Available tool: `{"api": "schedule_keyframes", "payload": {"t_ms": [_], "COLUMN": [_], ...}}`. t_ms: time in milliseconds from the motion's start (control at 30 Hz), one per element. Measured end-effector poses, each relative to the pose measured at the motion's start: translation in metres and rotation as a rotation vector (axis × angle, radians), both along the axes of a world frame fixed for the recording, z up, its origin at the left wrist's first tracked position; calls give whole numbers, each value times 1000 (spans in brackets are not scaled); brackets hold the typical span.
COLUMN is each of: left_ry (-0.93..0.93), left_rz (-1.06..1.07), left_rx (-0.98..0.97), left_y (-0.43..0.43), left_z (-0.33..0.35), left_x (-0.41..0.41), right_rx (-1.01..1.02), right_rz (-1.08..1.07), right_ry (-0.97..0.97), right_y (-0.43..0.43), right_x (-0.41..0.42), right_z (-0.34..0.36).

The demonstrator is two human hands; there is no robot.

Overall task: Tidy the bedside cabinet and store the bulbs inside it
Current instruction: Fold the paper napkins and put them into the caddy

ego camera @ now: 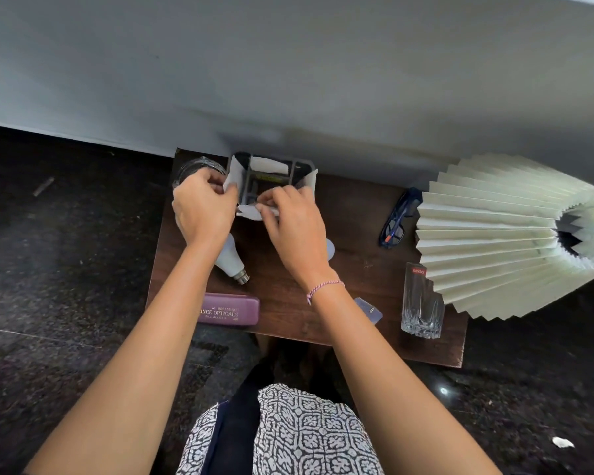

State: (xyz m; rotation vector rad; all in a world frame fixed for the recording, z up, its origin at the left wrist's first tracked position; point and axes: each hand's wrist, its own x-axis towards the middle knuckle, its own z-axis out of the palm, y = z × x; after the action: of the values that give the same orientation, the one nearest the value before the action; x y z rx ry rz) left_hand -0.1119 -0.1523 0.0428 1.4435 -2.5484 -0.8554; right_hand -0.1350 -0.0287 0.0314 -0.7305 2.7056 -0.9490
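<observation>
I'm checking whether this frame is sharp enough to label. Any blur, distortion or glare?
Head view: wide-angle distortion bows the wall edge and stretches the pleated lampshade; left hand and right hand look slightly soft; print on the purple case is readable; one glare spot on the floor.

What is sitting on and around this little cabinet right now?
cabinet top: one, dark brown wood, against the wall
tray: one, grey with compartments, back of the top
white sheets: several, white, in and around the tray
bulbs: two, white, lying in front of the tray, one mostly hidden
glass dish: one, clear, back left corner
spectacle case: one, purple, front left edge
spectacles: one pair, blue, beside the lampshade
tumbler: one, clear with a red label, front right
lampshade: one, cream and pleated, right side
small packet: one, pale blue, front edge, contents unclear
left hand: grips a sheet at the tray's left side
right hand: pinches a sheet at the tray's front
</observation>
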Motion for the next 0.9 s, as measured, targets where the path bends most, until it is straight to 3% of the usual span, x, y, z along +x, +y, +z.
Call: {"api": "schedule_keyframes", "payload": {"t_ms": [100, 333, 600, 900], "left_ry": [4, 71, 193, 275], "left_rz": [8, -6, 1, -79], "left_rx": [8, -3, 55, 191], "left_y": [-1, -7, 13, 52], "left_z": [-2, 0, 7, 12], "left_x": [4, 4, 25, 46], "right_rx": [1, 176, -173, -238], "right_rz": [-87, -13, -211, -309], "right_ry": [22, 7, -72, -147], "right_y": [-3, -11, 12, 31], "right_x": [-12, -32, 12, 50], "right_z": [4, 7, 14, 7]}}
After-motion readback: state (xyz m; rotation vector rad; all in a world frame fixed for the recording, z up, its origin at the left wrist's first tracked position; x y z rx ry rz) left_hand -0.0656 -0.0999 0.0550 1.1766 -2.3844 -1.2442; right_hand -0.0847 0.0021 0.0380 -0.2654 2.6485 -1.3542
